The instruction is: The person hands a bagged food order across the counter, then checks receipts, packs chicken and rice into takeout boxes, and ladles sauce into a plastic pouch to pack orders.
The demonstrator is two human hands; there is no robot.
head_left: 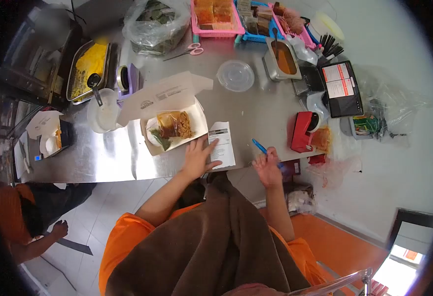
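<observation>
My left hand (198,159) lies with fingers spread on a white printed receipt (222,148) near the table's front edge. A blue pen (259,146) is gripped in my right hand (268,168), raised just right of the receipt and apart from it. Left of the receipt stands an open paper food box (200,116) with its lid folded back. Inside it are a clear packet of brown sauce (169,122), some crumbly brown food (185,129), a wrapped white portion (153,125) and a green leaf (161,140).
Around the metal table (187,69) are scissors (189,51), a clear round lid (236,75), a sauce pan (286,59), a red device (301,131), a tablet (341,89), a white tub (103,111) and a tray of yellow food (90,61). Another person (34,217) stands at lower left.
</observation>
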